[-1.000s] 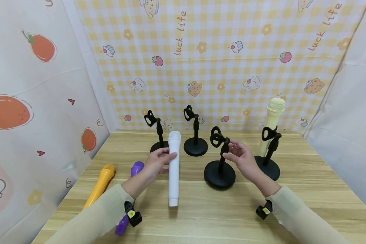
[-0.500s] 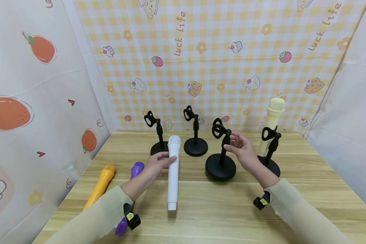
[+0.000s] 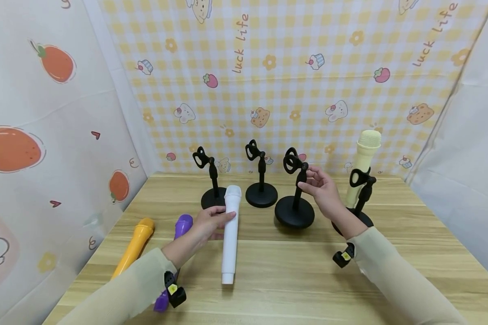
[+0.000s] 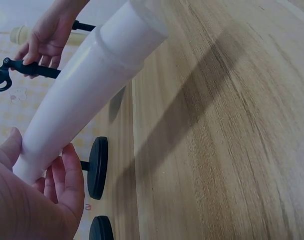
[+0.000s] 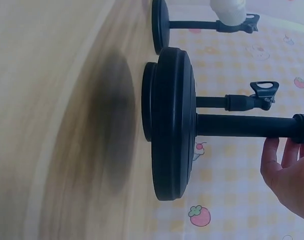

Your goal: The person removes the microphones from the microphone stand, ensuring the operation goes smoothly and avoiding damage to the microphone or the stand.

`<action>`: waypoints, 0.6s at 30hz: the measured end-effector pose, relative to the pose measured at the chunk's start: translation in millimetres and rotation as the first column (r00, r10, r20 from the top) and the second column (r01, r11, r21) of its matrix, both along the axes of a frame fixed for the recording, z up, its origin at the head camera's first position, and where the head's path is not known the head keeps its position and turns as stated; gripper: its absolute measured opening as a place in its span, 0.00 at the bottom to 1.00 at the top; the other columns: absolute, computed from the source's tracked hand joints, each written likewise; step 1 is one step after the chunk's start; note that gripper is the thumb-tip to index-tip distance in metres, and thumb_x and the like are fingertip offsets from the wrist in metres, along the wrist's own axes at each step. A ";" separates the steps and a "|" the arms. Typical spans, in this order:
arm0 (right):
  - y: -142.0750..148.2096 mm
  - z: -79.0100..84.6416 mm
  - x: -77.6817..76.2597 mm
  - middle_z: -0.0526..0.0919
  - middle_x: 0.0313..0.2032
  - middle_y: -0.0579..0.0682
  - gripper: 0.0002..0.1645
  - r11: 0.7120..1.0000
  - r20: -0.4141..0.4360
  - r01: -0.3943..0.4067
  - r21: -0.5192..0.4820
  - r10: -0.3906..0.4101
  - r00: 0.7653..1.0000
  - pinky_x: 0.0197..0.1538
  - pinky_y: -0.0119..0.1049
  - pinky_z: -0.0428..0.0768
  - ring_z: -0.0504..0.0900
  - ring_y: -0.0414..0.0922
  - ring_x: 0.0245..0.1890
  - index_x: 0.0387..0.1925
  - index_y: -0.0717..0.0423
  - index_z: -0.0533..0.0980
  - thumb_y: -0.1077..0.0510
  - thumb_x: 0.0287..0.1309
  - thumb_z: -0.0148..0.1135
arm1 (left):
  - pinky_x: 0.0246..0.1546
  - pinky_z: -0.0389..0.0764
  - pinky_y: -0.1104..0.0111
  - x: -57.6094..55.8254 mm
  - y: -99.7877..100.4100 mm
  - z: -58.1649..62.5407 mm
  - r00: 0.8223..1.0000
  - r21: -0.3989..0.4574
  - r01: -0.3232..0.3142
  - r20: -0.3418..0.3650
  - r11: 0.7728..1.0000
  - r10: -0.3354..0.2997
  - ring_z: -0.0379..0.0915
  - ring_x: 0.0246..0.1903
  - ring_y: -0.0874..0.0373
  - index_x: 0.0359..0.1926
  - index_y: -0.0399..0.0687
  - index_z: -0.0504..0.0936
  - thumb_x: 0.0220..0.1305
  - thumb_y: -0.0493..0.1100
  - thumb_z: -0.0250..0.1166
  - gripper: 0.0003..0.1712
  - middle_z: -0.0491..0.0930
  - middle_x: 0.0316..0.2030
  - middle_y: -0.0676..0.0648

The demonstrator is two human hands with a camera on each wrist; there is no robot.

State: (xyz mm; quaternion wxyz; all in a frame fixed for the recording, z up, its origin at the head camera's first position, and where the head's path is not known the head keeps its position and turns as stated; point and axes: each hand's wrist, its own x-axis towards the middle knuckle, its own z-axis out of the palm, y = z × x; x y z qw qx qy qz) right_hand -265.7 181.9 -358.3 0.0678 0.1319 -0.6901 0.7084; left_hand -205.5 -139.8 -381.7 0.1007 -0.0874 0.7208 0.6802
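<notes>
My left hand (image 3: 211, 223) grips a white microphone (image 3: 230, 239) around its upper body, head end away from me. In the left wrist view the white microphone (image 4: 87, 90) is off the table, its shadow apart from it. With my right hand (image 3: 323, 189) I pinch the upper pole of a black microphone stand (image 3: 294, 212). The right wrist view shows that stand's round base (image 5: 171, 125) lifted above the wood, its shadow beside it. The clip on top of the held stand holds nothing.
Two black stands (image 3: 261, 194) (image 3: 214, 196) with bare clips stand at the back. At right, a pale yellow microphone (image 3: 363, 158) is upright by another stand (image 3: 359, 198). An orange microphone (image 3: 134, 246) and a purple one (image 3: 183, 225) lie at left on the wooden table (image 3: 284, 280).
My right hand has carried the black stand away from me, toward the back of the table. The white microphone has come slightly nearer to me in my left hand.
</notes>
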 end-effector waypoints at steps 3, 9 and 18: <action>-0.4 1.5 -4.3 0.75 0.46 0.44 0.28 1.000 -0.005 0.010 0.012 -0.010 1.000 0.47 0.28 0.78 0.78 0.39 0.45 0.61 0.55 0.67 0.65 0.61 0.65 | 0.31 0.84 0.58 0.6 -1.0 -1.3 1.000 -0.005 0.000 0.003 1.000 0.000 0.78 0.34 0.53 0.58 0.38 0.76 0.59 0.46 0.71 0.28 0.79 0.43 0.41; -2.5 4.6 -12.7 0.75 0.47 0.47 0.26 1.000 -0.024 0.030 0.009 -0.030 0.999 0.46 0.29 0.79 0.78 0.41 0.46 0.60 0.53 0.69 0.66 0.61 0.64 | 0.30 0.84 0.57 1.5 -4.0 -5.7 1.000 -0.007 -0.003 0.017 1.000 0.003 0.78 0.31 0.55 0.56 0.38 0.76 0.60 0.44 0.71 0.26 0.79 0.40 0.42; -5.4 6.0 -23.2 0.76 0.46 0.44 0.24 0.995 -0.024 0.092 -0.038 -0.093 0.995 0.45 0.28 0.79 0.77 0.40 0.45 0.57 0.51 0.71 0.69 0.61 0.63 | 0.32 0.84 0.54 6.2 -8.0 -10.2 0.999 -0.036 0.026 0.047 0.999 -0.024 0.78 0.32 0.53 0.55 0.36 0.76 0.60 0.44 0.70 0.25 0.79 0.38 0.40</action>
